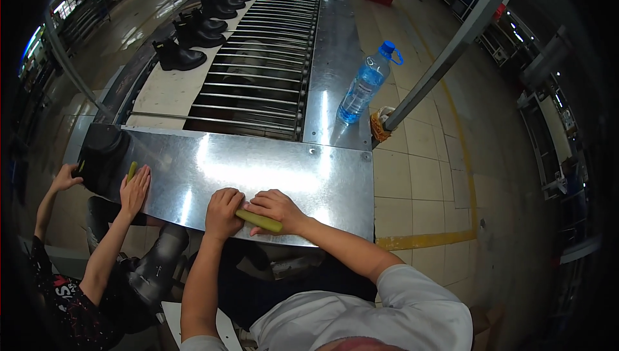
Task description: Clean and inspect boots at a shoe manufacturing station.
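Observation:
Both my hands rest close together at the near edge of a shiny metal tabletop (258,160). A short, smooth olive-green bar (265,222) slants between them, its right end blunt and uncovered. My left hand (225,211) is closed, fingers curled, against the bar's left end, which it partly hides. Behind and around the bar, my right hand (278,209) is bent with its fingers pointing left and a fingertip showing below the bar. What lies inside my left fist cannot be seen.
At left, a co-worker's hand (136,188) lies on the metal with a similar green bar (132,170), beside a dark boot (103,151). Black ankle boots (177,55) line a pale strip next to a roller conveyor (258,86). A blue-capped water bottle (364,88) stands right, near a metal post (445,48).

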Demonstrator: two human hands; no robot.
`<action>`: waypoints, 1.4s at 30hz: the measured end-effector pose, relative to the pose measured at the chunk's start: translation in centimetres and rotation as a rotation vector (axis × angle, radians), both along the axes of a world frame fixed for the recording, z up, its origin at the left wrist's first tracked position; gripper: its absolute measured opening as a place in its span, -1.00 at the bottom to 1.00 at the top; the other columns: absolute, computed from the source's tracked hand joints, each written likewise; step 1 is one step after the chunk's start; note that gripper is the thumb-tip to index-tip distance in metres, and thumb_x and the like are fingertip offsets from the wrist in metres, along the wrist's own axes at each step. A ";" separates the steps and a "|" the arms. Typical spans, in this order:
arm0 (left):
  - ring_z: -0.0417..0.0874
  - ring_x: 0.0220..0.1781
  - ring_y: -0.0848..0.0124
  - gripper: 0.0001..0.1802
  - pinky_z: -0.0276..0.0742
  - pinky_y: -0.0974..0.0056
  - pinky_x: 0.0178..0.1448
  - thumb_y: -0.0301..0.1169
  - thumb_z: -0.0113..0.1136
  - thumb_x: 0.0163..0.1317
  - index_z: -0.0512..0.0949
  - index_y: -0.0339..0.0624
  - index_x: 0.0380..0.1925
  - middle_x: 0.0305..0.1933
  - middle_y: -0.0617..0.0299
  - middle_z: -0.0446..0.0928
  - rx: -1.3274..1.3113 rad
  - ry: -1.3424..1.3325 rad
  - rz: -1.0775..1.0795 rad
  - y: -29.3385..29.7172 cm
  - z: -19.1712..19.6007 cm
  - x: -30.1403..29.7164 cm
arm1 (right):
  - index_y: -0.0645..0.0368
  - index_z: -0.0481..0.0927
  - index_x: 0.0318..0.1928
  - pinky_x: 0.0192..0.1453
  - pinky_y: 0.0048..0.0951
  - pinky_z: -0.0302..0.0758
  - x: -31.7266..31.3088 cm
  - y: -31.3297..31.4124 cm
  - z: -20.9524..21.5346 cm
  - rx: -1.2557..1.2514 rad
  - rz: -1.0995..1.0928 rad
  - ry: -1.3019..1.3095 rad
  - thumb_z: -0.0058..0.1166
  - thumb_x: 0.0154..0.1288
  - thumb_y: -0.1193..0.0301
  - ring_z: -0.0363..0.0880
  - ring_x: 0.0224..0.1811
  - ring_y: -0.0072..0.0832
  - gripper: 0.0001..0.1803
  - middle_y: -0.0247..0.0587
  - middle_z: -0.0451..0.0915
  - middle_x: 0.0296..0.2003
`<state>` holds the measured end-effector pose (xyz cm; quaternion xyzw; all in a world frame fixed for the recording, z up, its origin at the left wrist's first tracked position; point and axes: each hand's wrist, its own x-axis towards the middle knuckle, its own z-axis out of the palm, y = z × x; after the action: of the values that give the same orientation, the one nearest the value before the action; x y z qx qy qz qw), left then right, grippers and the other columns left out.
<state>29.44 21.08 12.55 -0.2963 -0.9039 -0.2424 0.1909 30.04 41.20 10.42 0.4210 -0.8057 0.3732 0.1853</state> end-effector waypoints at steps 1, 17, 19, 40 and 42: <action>0.57 -0.04 0.12 -0.77 0.46 0.09 0.06 -0.48 0.23 -0.02 0.54 -0.20 -0.28 -0.19 0.11 0.55 0.010 0.025 0.002 0.1 0.1 0.0 | 0.16 0.57 0.08 0.09 -0.24 0.45 0.0 0.1 -0.3 0.002 -0.004 0.000 0.32 0.05 -0.07 0.56 0.01 -0.22 -0.30 -0.16 0.60 -0.11; 0.49 0.16 0.00 -0.69 0.34 -0.05 0.29 -0.39 0.22 0.13 0.54 -0.22 -0.11 0.01 -0.01 0.52 -0.063 -0.042 0.021 -0.3 -0.1 0.0 | 0.00 0.51 0.21 0.19 -0.19 0.38 -0.3 0.0 0.0 0.042 0.089 0.074 0.28 0.15 0.10 0.50 0.07 -0.17 -0.38 -0.21 0.59 -0.11; 0.45 0.23 -0.01 -0.67 0.32 -0.06 0.32 -0.38 0.22 0.13 0.55 -0.18 -0.08 0.10 -0.03 0.49 -0.124 0.010 0.049 0.0 0.3 0.0 | -0.04 0.53 0.18 0.18 -0.18 0.38 -0.1 0.0 0.1 0.000 0.085 0.034 0.29 0.14 0.10 0.50 0.08 -0.16 -0.41 -0.22 0.59 -0.10; 0.47 0.24 0.00 -0.48 0.33 -0.01 0.33 -0.43 0.21 0.07 0.48 -0.23 0.11 0.17 -0.02 0.49 -0.172 -0.010 0.013 -0.6 -0.4 -0.3 | 0.05 0.59 0.06 0.13 -0.20 0.43 0.0 -0.1 0.3 -0.099 0.004 0.027 0.37 -0.05 -0.09 0.53 0.05 -0.21 -0.30 -0.23 0.58 -0.04; 0.49 0.21 0.01 -0.48 0.34 0.00 0.31 -0.42 0.22 0.06 0.48 -0.22 0.10 0.14 0.00 0.52 -0.121 -0.001 0.006 -0.7 -0.5 0.0 | 0.05 0.59 0.01 0.12 -0.23 0.41 0.0 -0.1 0.3 -0.112 -0.026 0.037 0.36 0.01 -0.03 0.52 0.01 -0.23 -0.39 -0.25 0.58 -0.09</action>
<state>29.40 20.39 12.03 -0.3047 -0.9178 -0.1866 0.1729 30.03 41.11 10.74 0.4063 -0.7853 0.4076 0.2282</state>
